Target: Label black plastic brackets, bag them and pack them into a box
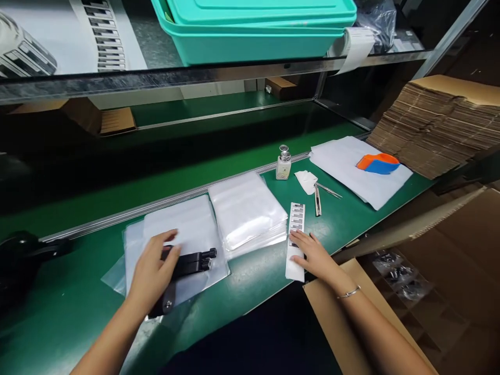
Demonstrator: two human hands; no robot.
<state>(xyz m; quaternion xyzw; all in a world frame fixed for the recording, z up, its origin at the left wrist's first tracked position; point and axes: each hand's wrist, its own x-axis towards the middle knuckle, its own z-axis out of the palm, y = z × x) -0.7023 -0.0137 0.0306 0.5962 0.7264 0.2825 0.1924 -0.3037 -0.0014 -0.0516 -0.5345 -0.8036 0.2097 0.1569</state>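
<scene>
My left hand [154, 268] curls its thumb and fingers round a black jointed device [189, 264] with two short round ends. The device rests on clear plastic bags [195, 224] at the left of the bench. My right hand [312, 255] reaches over a white strip of printed labels [296, 263], its fingertips touching the strip and its thumb apart from them. Between the hands sits a thick stack of clear bags [250, 208]. Beyond the strip are a small pump bottle [283, 165], a white scrap of paper [307, 181], a knife [317, 200] and tweezers [328, 190].
An orange and blue object [378, 163] lies on white sheets [347, 161] at right. Flattened cardboard [433, 125] is piled behind it. An open carton [449, 250] with bagged black parts stands below the bench edge. Overhead, a shelf carries a teal bin [258, 47] and label rolls [27, 49].
</scene>
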